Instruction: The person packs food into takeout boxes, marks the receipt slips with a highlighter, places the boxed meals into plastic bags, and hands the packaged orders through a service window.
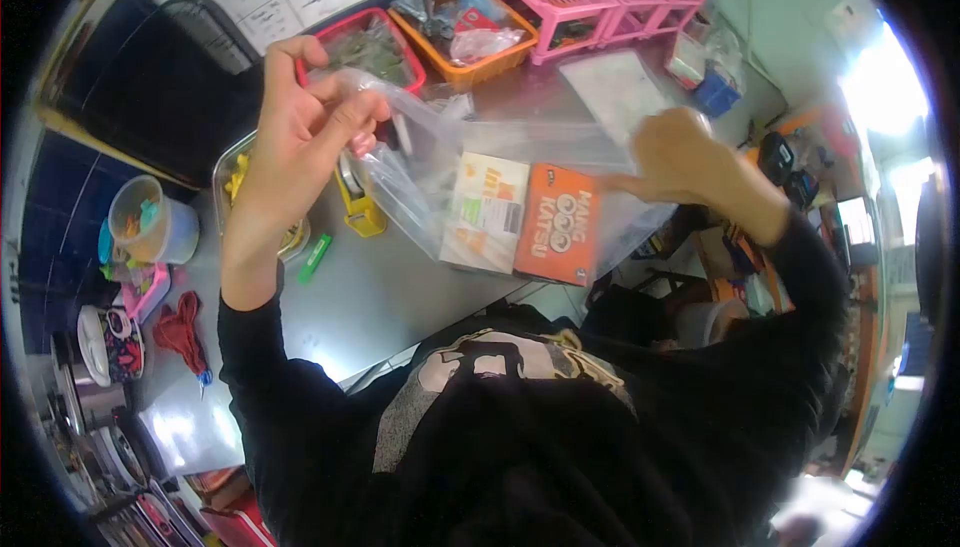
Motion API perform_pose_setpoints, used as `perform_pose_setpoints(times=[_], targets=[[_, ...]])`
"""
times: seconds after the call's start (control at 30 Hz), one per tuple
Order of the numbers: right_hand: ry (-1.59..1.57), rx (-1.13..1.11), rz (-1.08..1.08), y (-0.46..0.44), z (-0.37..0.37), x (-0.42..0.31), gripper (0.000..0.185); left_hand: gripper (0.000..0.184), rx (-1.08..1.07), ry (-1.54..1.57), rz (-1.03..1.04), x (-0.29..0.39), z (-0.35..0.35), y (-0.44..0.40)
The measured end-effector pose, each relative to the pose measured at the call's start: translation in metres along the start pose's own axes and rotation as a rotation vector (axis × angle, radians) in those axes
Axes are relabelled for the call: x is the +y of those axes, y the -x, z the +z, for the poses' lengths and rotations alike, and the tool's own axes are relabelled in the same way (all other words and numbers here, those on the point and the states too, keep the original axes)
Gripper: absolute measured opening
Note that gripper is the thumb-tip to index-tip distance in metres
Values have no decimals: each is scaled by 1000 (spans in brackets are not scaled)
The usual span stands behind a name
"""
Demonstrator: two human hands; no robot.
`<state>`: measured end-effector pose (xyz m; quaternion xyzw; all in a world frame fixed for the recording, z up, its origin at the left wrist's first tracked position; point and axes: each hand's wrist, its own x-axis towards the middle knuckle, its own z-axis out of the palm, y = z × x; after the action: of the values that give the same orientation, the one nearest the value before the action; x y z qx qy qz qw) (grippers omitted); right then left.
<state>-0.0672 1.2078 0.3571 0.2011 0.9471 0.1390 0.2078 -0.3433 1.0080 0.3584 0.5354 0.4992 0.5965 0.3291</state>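
Observation:
A clear plastic bag (425, 132) is stretched between my two hands. Inside it two boxes lie side by side, a white and yellow one (485, 212) and an orange one (558, 224) with printed lettering. My left hand (310, 132) pinches the bag's left edge between thumb and fingers. At the bag's right side is my right hand (685, 157), blurred, its fingers closed on the plastic except one finger pointing toward the orange box. A yellow tape dispenser (362, 209) stands on the metal table (400, 292), just below my left hand.
Behind the bag are a red basket (415, 65), an orange basket (462, 75) and pink racks (575, 19). A green cutter (315, 258), a metal tray (222, 162), a clear tub (160, 227) and a red cloth item (182, 332) lie at the left.

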Motion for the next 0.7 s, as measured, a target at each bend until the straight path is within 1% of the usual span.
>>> perform_pose_setpoints(times=[0.03,0.1,0.17,0.2,0.23,0.27,0.33,0.37,0.43,0.47,0.5,0.57,0.6,0.67,0.7], targets=[[14,11,-10,27,-4,14,57,35,7,-9,21,0,3,-5],[-167,-417,-136,69,-39,28,47,34,-27,-24,39,3,17,-22],[-257,-56,-379,104,-36,21,27,38,-57,-60,83,6,36,-45],[-269,-57,-360,110,-34,12,27,36,-99,-147,102,4,43,-57],[-265,95,-298,111,-36,0,26,36,-119,-140,103,2,53,-72],[-255,247,-234,108,-39,-11,34,33,-178,-412,143,1,65,-89],[-264,575,-194,86,-40,-17,36,26,-217,-457,279,-4,91,-99],[-326,817,-114,68,-33,-19,36,23,-233,-479,348,-6,104,-105],[-507,1296,-100,19,-20,-21,38,18,-262,-642,524,-2,125,-96],[-571,1416,-128,4,-16,-18,39,24,-345,-629,463,0,130,-92],[-628,1536,-163,-11,-12,-16,40,24,-352,-626,465,0,131,-87],[-972,971,-194,-17,-5,-11,39,39,-276,-802,556,-3,123,-74],[-961,973,-158,-13,-8,-9,39,48,-225,-901,606,-6,118,-67],[-938,897,-136,1,-18,-3,33,88,-122,-827,752,-38,87,-47],[-967,866,-124,7,-20,-2,31,122,-105,-800,476,-55,77,-31]])
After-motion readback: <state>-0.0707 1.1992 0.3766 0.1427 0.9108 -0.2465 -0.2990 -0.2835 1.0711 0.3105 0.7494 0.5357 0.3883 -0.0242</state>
